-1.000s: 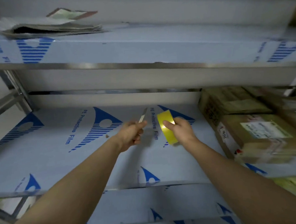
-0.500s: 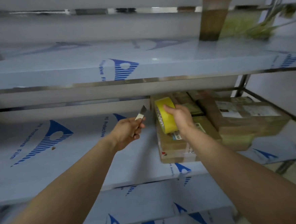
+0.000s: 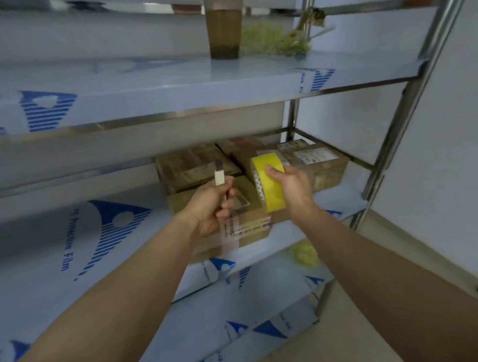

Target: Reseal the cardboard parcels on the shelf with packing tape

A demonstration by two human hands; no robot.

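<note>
Two forearms are shown bare along their whole visible length, and the left hand (image 3: 213,209) and right hand (image 3: 292,189) are likewise uncovered.

Yellow tape roll (image 3: 269,185), brown cardboard parcels (image 3: 200,166), blue-printed white shelf film (image 3: 67,243), orange-capped bottle (image 3: 223,20)

Brown cardboard parcels (image 3: 194,168) sit packed together at the right end of the middle shelf (image 3: 344,201), white labels on their tops. The nearest parcel (image 3: 252,228) has a pale strip down its front. Just before them, the yellow packing tape roll (image 3: 271,190) stands on edge, gripped in the right hand (image 3: 293,187).
</note>
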